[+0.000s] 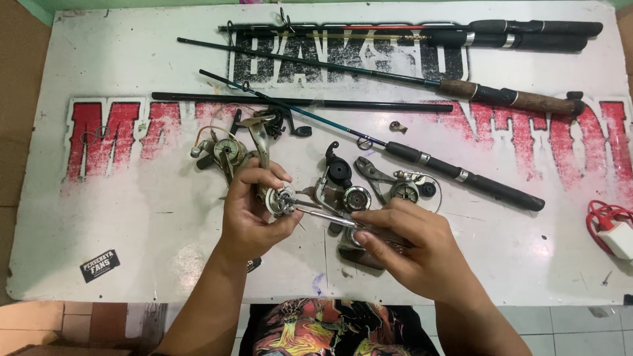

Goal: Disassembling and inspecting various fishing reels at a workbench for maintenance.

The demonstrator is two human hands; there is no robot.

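White painted board with faded red and black lettering serves as the worktable. Four fishing rods lie across it from ten to three o'clock, well clear of the hands. At centre, loose reel parts and pliers crowd just above the hands. Left hand curls shut around a small metal reel body, steadying it. Right hand pinches a screwdriver, tip touching the reel.

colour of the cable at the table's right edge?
Red. The coiled cable lies beside a white adapter block; the head view shows it clearly.
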